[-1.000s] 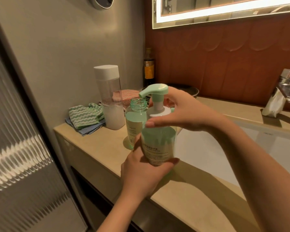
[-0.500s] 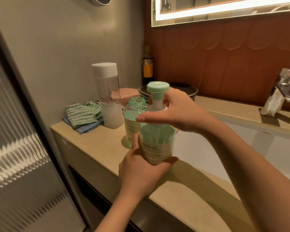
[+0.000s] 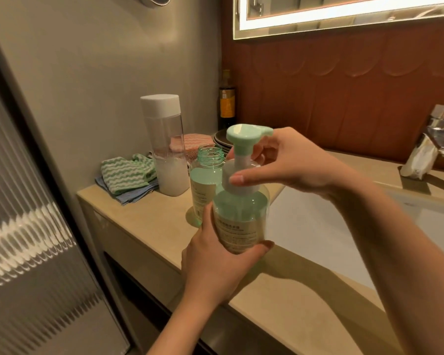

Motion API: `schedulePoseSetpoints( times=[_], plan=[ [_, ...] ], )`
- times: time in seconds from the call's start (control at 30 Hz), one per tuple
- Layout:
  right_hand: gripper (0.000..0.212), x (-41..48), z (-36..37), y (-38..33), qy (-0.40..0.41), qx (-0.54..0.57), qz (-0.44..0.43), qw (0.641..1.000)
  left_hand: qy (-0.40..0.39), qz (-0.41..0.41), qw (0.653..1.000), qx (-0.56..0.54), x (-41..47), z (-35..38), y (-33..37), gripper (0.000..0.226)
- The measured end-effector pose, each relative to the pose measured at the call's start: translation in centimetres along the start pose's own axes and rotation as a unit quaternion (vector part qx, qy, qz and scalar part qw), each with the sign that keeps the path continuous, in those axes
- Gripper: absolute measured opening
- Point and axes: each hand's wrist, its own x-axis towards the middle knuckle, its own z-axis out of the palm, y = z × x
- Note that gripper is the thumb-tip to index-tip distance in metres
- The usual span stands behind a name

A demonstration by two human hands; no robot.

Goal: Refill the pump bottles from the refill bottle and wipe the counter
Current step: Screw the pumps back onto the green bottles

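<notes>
My left hand [image 3: 215, 265] grips the body of a green pump bottle [image 3: 241, 216] held above the counter's front edge. My right hand [image 3: 287, 165] pinches the white collar of its pump head [image 3: 244, 149], whose mint nozzle points right. Just behind stands a second green bottle [image 3: 207, 180] with its neck uncapped, holding green liquid. A tall clear refill bottle [image 3: 166, 149] with a white cap stands further back left, white liquid in its lower part. A green-and-white striped cloth [image 3: 126, 172] lies folded on a blue cloth at the counter's left end.
The beige counter [image 3: 144, 216] ends at a grey wall on the left. A white sink basin [image 3: 318, 226] lies to the right, with a chrome tap [image 3: 433, 142] behind it. A dark bottle [image 3: 226, 98], stacked plates [image 3: 222, 139] and a pink cloth [image 3: 192, 143] fill the back corner.
The pump head has turned under my right hand: its nozzle pointed left, then towards me, now right. My left hand keeps hold of the bottle's body.
</notes>
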Motion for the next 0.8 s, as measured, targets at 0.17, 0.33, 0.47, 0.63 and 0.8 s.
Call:
schedulePoseSetpoints(
  times=[0.17,0.33,0.47,0.63,0.8],
  plan=[
    [0.024,0.2,0.4,0.1,-0.035,-0.046,0.015,0.998,-0.002,-0.003,1.0,-0.022,0.0,0.0,-0.1,0.102],
    [0.034,-0.9,-1.9,0.7,-0.09,0.079,0.024,0.993,-0.006,-0.006,1.0,-0.003,0.0,0.0,-0.1,0.113],
    [0.048,-1.5,-2.8,0.9,-0.118,0.156,0.009,0.981,-0.009,-0.012,1.0,0.003,0.0,0.0,-0.1,0.117],
    [0.043,-0.6,-1.1,0.4,-0.054,0.086,0.011,0.995,-0.004,-0.021,1.0,0.001,0.0,0.0,0.1,0.116],
    [0.075,0.2,-0.1,0.2,0.004,-0.061,0.029,0.998,-0.004,-0.014,1.0,-0.004,0.0,-0.1,0.0,0.113]
  ],
)
